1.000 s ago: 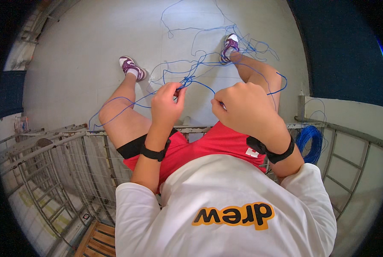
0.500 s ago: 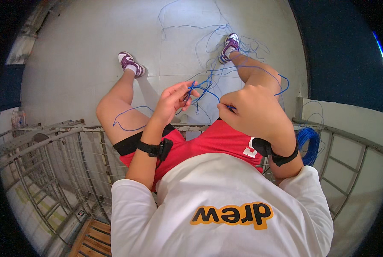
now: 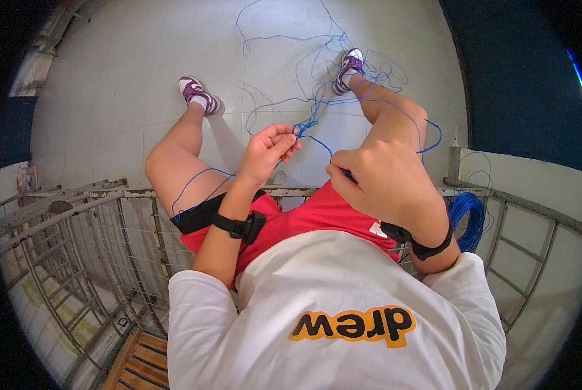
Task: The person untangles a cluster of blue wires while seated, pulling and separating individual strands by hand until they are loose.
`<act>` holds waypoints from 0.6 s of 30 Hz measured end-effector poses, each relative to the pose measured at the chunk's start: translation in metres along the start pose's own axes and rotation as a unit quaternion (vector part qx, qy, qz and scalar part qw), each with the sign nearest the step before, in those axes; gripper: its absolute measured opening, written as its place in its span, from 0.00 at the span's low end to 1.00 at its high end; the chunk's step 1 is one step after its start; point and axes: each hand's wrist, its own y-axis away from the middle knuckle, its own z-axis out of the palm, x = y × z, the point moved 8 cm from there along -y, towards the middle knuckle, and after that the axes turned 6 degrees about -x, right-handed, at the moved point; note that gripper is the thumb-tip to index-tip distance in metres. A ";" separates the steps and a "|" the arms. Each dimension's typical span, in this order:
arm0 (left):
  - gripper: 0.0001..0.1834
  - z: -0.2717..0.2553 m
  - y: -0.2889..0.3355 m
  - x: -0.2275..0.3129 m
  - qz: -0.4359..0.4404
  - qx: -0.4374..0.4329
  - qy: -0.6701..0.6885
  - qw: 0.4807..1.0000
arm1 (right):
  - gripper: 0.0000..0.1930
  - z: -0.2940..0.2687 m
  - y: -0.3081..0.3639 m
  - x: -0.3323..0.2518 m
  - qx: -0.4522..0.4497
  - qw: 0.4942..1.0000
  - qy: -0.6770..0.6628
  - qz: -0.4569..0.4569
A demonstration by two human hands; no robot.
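My left hand (image 3: 271,153) pinches a bunched part of a thin blue wire (image 3: 299,132) between thumb and fingers, above the gap between my knees. Small loops of the wire stick out past those fingertips. A short, slack stretch arcs across to my right hand (image 3: 385,179), whose fingers are curled closed around the wire, with the back of the hand hiding most of the grip. Beyond my hands, loose tangled strands run to the floor around my right shoe (image 3: 349,68). One strand loops over my right knee, and another lies across my left thigh.
A blue wire coil (image 3: 468,220) hangs at the right on a metal rail frame (image 3: 522,250). More metal railing (image 3: 135,260) stands to the left, with a slatted wooden piece (image 3: 141,361) below it. Wire strands trail over the pale tiled floor (image 3: 128,84).
The crossed wire loops at my left fingers have drawn into a tighter bunch. My right hand has shifted slightly downward and left. Loose strands on the floor and left thigh have moved.
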 end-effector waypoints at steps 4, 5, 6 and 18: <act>0.10 -0.004 -0.001 -0.002 0.006 0.033 -0.036 0.999 | 0.12 0.002 0.000 0.000 0.012 1.000 0.000 -0.010; 0.10 -0.003 -0.001 -0.002 0.005 0.033 -0.035 0.999 | 0.12 0.001 0.000 0.000 0.022 1.000 -0.002 -0.007; 0.10 -0.002 0.000 -0.002 0.010 0.034 -0.036 0.999 | 0.12 0.001 -0.001 0.000 0.021 1.000 -0.002 -0.006; 0.13 0.019 0.004 -0.009 -0.096 -0.127 0.161 0.974 | 0.12 0.001 -0.008 0.048 0.103 0.943 -0.315 0.000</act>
